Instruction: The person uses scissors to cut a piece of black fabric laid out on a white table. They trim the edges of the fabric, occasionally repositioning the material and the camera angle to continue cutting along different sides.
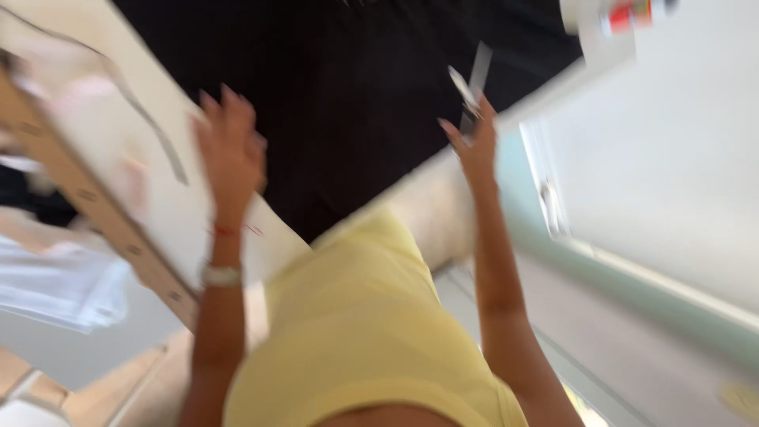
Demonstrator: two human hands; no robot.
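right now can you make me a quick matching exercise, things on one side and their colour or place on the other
Things:
1. left hand
2. right hand
3. top
4. cloth

Colour or place:
A. black, spread beyond both hands
B. open, fingers spread over the pale board
C. pale yellow, nearest the camera
D. gripping a thin grey, blurred tool

Pairs: 1-B, 2-D, 3-C, 4-A
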